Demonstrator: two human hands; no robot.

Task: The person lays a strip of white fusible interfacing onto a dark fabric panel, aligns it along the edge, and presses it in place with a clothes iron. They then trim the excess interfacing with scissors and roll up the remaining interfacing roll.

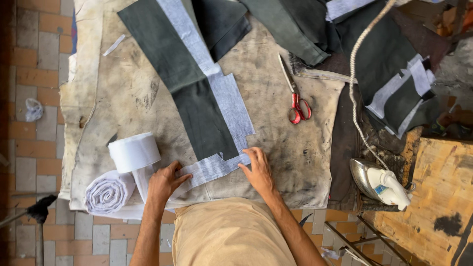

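Nearest the person, both hands lie flat on a grey strip [209,170] of interfacing at the near edge of the table [123,98]. The left hand [163,183] presses its left part with fingers spread, gripping nothing. The right hand [258,170] rests open on its right end, fingertips at the corner where the strip meets the dark cloth [204,116]; neither hand's grip is closed on anything.

Just left of the left hand stand a white roll [134,151] on end and a grey roll [107,193] lying on its side, both touching the strip's tail.

The step in hand looks like smoothing and lining up the strip against the cloth's lower edge. The next move likely calls for holding the strip in line with one hand while the other fetches a tool.

Farther out, the dark cloth runs diagonally up the table with a wider grey band [231,101] along its right side. Red-handled scissors [295,98] lie to the right, well apart from the hands. An iron [382,184] sits at the right edge, its cord [357,74] climbing away. More cloth pieces [389,64] are heaped at the far right.
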